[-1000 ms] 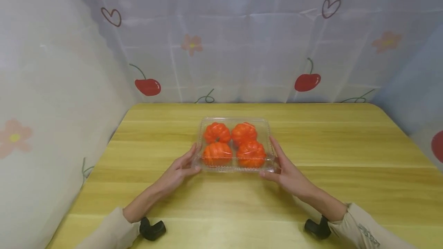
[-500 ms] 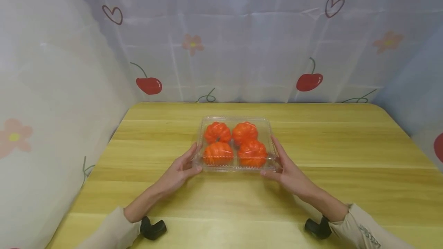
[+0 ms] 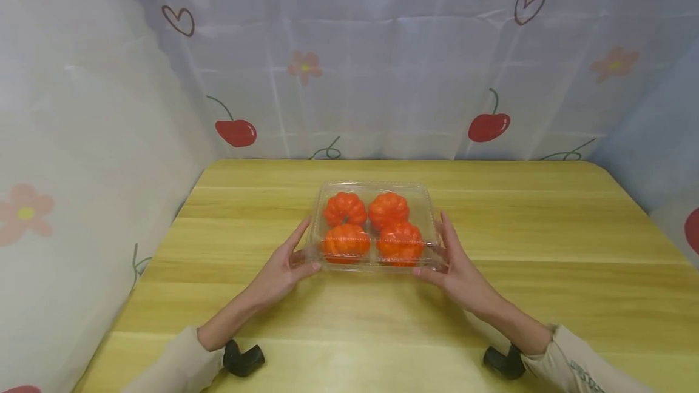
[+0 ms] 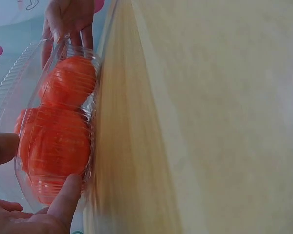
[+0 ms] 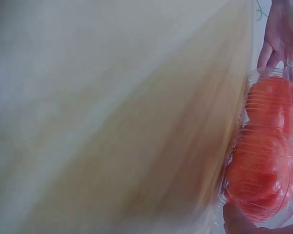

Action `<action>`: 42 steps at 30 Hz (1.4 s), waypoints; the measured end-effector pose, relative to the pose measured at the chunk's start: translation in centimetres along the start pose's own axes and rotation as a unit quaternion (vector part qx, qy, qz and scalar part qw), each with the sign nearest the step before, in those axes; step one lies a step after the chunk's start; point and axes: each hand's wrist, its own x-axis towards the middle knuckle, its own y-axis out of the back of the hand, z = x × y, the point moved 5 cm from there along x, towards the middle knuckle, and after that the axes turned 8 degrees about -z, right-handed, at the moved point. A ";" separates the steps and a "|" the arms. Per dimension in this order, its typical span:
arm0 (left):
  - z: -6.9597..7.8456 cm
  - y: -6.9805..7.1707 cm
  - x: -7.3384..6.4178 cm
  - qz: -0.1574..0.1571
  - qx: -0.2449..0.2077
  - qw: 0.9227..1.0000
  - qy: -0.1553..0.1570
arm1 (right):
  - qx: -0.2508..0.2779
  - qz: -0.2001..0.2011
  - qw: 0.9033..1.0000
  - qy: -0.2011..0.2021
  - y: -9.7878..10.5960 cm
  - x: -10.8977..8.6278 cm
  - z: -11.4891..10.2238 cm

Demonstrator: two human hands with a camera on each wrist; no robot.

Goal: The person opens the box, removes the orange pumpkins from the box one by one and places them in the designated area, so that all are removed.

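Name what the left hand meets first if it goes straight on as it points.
The left hand would likely first meet the clear box it holds, at its left side; exact depth is unclear.

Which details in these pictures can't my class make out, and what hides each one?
Lettering on the right sleeve: head view, too small and blurred to read.
Most of the right hand: right wrist view, cut off at the lower right.
Undersides of the pumpkins in the box: head view, hidden beneath their own tops.
Rest of the red shape at far right: head view, cut off by the edge.
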 end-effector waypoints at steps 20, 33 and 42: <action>0.0 0.0 -0.1 -0.014 -0.011 1.000 -0.023 | 0.011 -0.002 0.999 -0.038 0.2 -0.7 0.3; 0.2 -0.1 -0.1 -0.007 0.003 0.999 -0.031 | -0.015 -0.013 0.999 -0.025 0.5 -0.8 0.1; 0.5 0.1 0.6 0.014 0.028 0.999 -0.025 | -0.140 -0.033 0.990 -0.014 2.4 0.2 -2.8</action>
